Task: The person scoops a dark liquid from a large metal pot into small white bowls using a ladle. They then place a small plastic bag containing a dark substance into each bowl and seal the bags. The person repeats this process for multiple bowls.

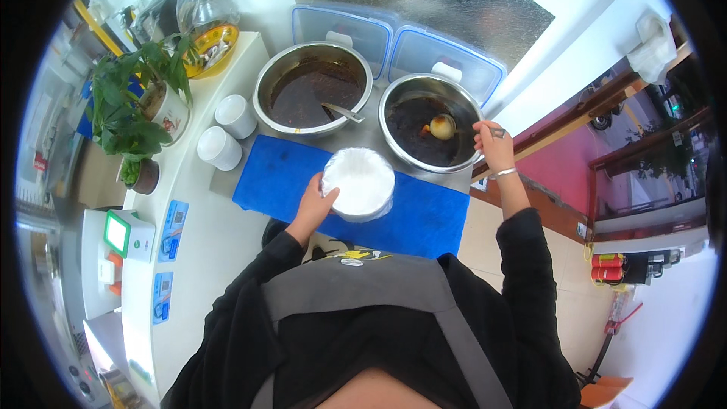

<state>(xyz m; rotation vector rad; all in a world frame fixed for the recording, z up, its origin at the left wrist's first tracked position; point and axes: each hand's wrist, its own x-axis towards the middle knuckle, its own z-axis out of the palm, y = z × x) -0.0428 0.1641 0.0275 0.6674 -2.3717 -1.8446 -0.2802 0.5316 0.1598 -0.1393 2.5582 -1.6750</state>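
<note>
My left hand [313,208] grips the left side of a white bowl [359,184] with thin clear plastic around its rim and side. A blue cloth [431,216] lies under and around it on the counter. At the right, my right hand [495,143] holds the handle of a ladle [442,126] over a stainless steel basin [392,145] of dark liquid. The ladle's round bowl sits at the liquid, with an orange-brown bit beside it. To the left stands a larger steel basin [266,116], also with dark liquid, and a metal utensil [343,112] leans on its rim.
Two stacks of white cups or bowls [220,149] stand left of the larger basin. Behind the basins are clear plastic boxes [448,51] with blue edges. Potted plants [167,108], a yellow bowl [218,48] and a green-framed payment device [117,233] occupy the raised white ledge.
</note>
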